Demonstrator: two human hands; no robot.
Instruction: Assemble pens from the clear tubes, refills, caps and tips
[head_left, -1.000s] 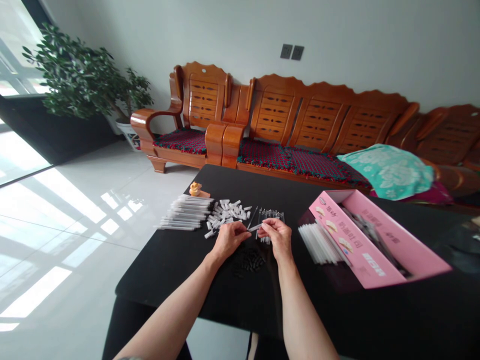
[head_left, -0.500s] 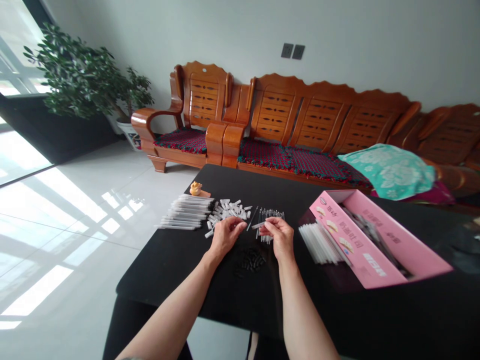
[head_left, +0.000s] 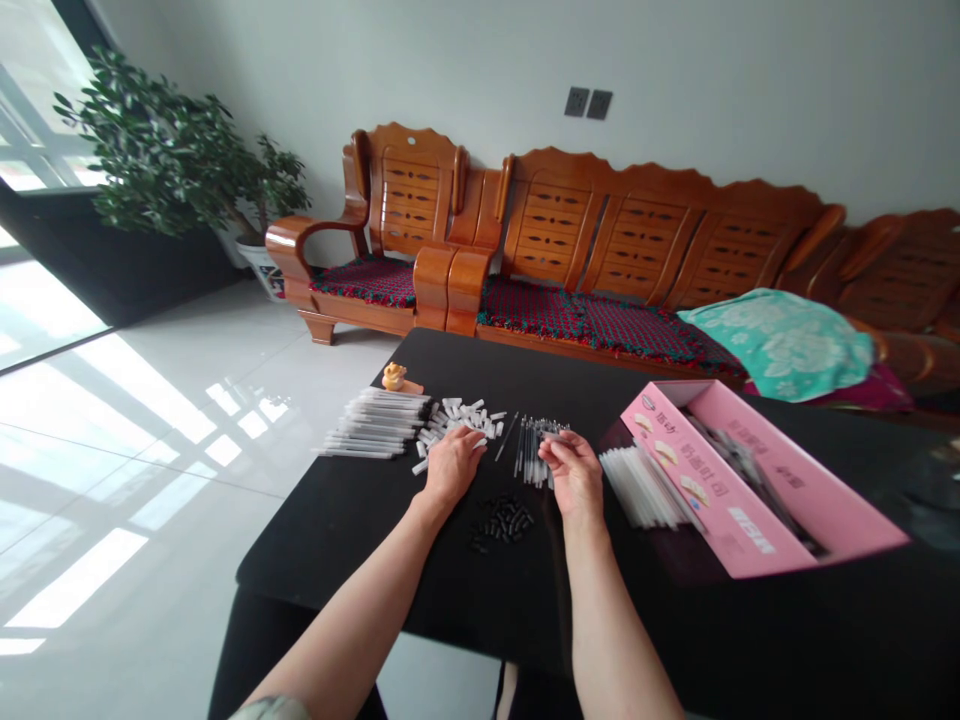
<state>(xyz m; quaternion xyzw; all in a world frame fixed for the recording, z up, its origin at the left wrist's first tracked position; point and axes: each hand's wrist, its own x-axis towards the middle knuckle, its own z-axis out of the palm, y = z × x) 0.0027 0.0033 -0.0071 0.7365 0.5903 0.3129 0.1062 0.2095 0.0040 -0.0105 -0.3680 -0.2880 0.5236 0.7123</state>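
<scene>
My left hand [head_left: 454,466] is at the near edge of a loose pile of small white caps [head_left: 452,411]. Its fingers are bent together, and what they pinch, if anything, is too small to make out. Over the bundle of thin pen refills [head_left: 531,460], my right hand [head_left: 576,475] pinches a short visible length of a slim pen [head_left: 553,437] between thumb and fingers; the rest of it is hidden. One single refill [head_left: 506,437] lies apart, between the caps and the bundle. Small black plugs [head_left: 504,520] are heaped on the table between my forearms.
White pens [head_left: 375,425] with black ends lie stacked at the left of the black table [head_left: 337,545], beside a small orange figurine [head_left: 394,377]. White tubes [head_left: 641,487] rest against a pink box [head_left: 720,490] on the right. Behind stands a wooden sofa [head_left: 555,215].
My right hand has moved right and slightly away from my left with the pen. My left hand has shifted a little forward to the white caps, its fingers turned downward.
</scene>
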